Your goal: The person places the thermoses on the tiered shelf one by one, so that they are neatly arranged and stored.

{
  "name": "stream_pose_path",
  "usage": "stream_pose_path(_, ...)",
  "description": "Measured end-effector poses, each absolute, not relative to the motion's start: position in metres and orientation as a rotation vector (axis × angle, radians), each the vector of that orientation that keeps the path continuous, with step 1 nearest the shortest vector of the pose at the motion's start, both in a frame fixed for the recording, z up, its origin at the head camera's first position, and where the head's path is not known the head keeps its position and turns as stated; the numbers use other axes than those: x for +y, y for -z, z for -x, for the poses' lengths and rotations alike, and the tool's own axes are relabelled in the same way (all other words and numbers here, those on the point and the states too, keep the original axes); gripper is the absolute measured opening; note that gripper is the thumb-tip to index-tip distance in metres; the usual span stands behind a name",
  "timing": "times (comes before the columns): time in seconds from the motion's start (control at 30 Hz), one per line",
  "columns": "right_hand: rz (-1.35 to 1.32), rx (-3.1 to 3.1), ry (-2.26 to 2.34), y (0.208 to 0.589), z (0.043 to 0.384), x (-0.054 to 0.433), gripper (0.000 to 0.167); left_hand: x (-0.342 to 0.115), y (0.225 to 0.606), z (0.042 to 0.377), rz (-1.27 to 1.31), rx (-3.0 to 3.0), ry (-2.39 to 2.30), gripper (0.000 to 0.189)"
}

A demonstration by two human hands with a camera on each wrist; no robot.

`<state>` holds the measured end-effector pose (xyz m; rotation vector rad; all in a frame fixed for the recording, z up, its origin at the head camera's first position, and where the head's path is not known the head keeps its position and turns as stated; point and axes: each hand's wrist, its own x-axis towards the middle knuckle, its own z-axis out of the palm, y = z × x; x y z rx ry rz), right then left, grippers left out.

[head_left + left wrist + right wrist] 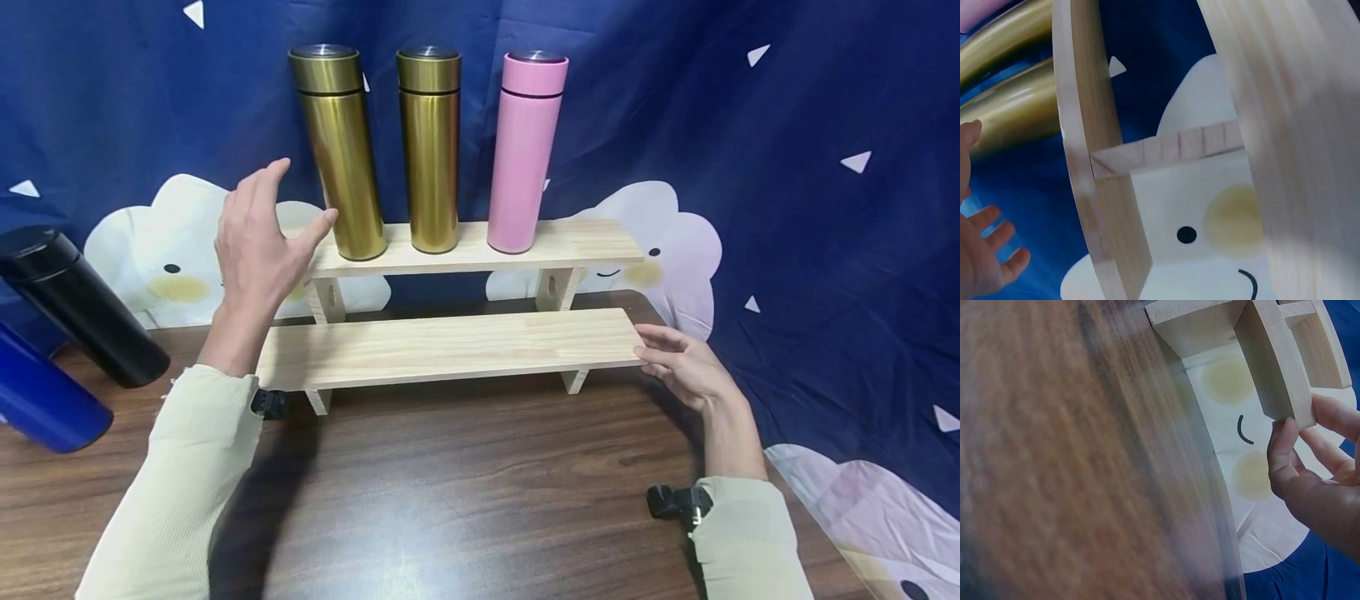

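Observation:
A two-step wooden shelf (450,346) stands on the table. On its upper board are two gold thermos bottles, the left one (347,175) and the middle one (431,158), and a pink thermos bottle (527,158) to their right. My left hand (258,225) is raised beside the left gold bottle, fingers and thumb spread, the thumb tip close to its lower side. In the left wrist view its fingers (999,236) hold nothing. My right hand (690,367) pinches the right end of the lower board, with the thumb (1285,453) and fingers on opposite faces.
A black thermos bottle (90,308) and a blue thermos bottle (45,392) stand at the far left of the brown wooden table (465,492). Behind the shelf hangs a dark blue cloth (750,150) printed with white clouds and triangles.

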<state>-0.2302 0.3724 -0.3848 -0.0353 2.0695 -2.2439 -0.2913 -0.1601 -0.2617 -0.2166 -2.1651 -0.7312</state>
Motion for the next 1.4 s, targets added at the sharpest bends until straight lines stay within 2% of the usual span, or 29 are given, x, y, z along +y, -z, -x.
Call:
stream_pose_path(0.3,0.029,2.078,2.232,0.385,0.232,0.373,0.03,-0.176,0.281,0.282,0.222,-2.14,0.635,0.065)
stream_pose_path(0.57,0.018,2.067,2.25,0.384,0.231,0.372,0.03,-0.19,0.292,0.276,0.23,-2.083,0.546,0.052)
stream_pose_path(1.4,0.037,2.047,2.266,0.384,0.23,0.372,0.03,-0.238,0.321,0.252,0.019,-2.031,0.522,0.044)
